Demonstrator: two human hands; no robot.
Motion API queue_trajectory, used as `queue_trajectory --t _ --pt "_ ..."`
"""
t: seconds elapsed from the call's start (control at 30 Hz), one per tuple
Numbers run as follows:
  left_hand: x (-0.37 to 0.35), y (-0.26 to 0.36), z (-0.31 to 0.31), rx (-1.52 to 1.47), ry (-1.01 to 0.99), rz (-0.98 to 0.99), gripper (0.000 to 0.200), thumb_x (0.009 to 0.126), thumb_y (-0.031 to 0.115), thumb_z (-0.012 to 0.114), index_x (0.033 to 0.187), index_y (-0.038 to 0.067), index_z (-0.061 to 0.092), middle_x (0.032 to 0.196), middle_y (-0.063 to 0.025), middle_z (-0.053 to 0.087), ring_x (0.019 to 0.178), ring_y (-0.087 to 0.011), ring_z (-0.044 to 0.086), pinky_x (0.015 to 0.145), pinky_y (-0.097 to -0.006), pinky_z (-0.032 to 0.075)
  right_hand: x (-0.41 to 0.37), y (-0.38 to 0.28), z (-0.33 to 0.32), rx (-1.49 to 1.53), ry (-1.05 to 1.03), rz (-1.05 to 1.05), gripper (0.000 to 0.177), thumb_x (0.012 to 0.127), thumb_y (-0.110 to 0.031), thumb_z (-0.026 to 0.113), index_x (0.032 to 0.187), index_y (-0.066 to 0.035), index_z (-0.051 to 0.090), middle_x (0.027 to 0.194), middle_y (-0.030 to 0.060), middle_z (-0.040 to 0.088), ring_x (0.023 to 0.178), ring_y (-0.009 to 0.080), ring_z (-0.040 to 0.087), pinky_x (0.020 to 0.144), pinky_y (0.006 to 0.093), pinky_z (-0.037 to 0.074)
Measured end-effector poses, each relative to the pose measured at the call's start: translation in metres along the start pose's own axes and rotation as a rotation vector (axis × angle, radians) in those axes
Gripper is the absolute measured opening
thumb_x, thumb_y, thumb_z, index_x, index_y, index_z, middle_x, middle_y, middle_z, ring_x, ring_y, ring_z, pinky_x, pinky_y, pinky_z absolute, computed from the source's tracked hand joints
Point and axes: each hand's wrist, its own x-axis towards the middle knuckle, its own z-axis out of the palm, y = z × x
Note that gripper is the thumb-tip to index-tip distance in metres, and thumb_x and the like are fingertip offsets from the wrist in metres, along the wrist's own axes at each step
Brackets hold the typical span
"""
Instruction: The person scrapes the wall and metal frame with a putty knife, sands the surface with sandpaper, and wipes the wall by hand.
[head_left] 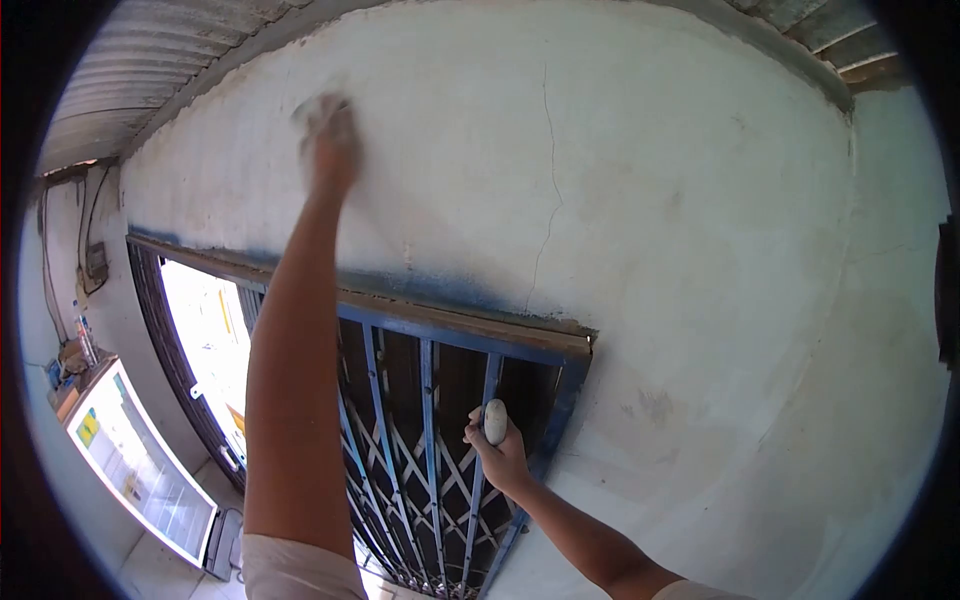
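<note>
High on the pale plastered wall (640, 190), my left hand (335, 135) is at or very near the surface, smeared by motion. A greyish patch shows at its left edge; whether it is a held thing cannot be made out. Lower down, my right hand (507, 462) is closed around a whitish, rounded, elongated object (495, 422), whose blunt end sticks up out of the fist. Behind that hand stands the blue folding metal gate (430, 430). A thin crack (552, 180) runs down the wall to the right of my left hand.
A wooden lintel (450, 318) tops the gate opening, with dark blue staining above it. At lower left stands a glass-fronted display cabinet (140, 460) with small items on top. Corrugated roofing (150, 75) slopes down at upper left. Bright light enters through the left opening.
</note>
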Motion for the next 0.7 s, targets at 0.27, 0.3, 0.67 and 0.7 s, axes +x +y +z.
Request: queue_trajectory --t 0.27,0.3,0.67,0.7 --pt "0.012 0.043 0.022 0.585 -0.072 -0.141 0.049 0.089 0.033 0.049 0.132 0.009 0.051 0.145 -0.0140 0.041 0.134 -0.0368 0.036 0.103 -0.0587 0.034 0.001 0.015 0.002 -0.108 0.026 -0.043 0.012 0.092 -0.004 0.060 0.102 -0.003 0.054 0.090 0.0019 0.055 0.080 0.0080 0.057 0.069 0.0265 0.053" --pt "0.014 0.077 0.040 0.589 -0.002 -0.038 0.048 0.087 0.030 0.051 0.130 0.009 0.053 0.146 -0.0130 0.038 0.134 -0.0378 0.034 0.102 -0.0634 0.032 0.001 0.011 0.003 -0.101 0.025 -0.038 0.012 0.092 -0.003 0.060 0.102 -0.003 0.054 0.089 0.0018 0.055 0.080 0.0080 0.058 0.069 0.0264 0.053" --pt "-0.214 0.408 0.055 -0.540 -0.231 0.934 0.046 0.089 0.028 0.057 0.131 0.010 0.054 0.141 -0.0045 0.050 0.137 -0.0296 0.037 0.117 -0.0495 0.020 -0.011 0.037 -0.015 -0.578 -0.055 -0.401 0.027 0.090 -0.010 0.064 0.114 -0.001 0.056 0.101 0.0129 0.062 0.091 0.0235 0.062 0.083 0.0355 0.048" --pt "-0.205 0.402 0.056 -0.538 -0.278 0.974 0.046 0.090 0.027 0.055 0.132 0.011 0.053 0.141 -0.0055 0.049 0.138 -0.0297 0.036 0.117 -0.0492 0.019 -0.014 0.036 -0.017 -0.587 -0.054 -0.408 0.028 0.090 -0.010 0.064 0.115 0.000 0.056 0.104 0.0131 0.062 0.093 0.0235 0.061 0.086 0.0359 0.048"
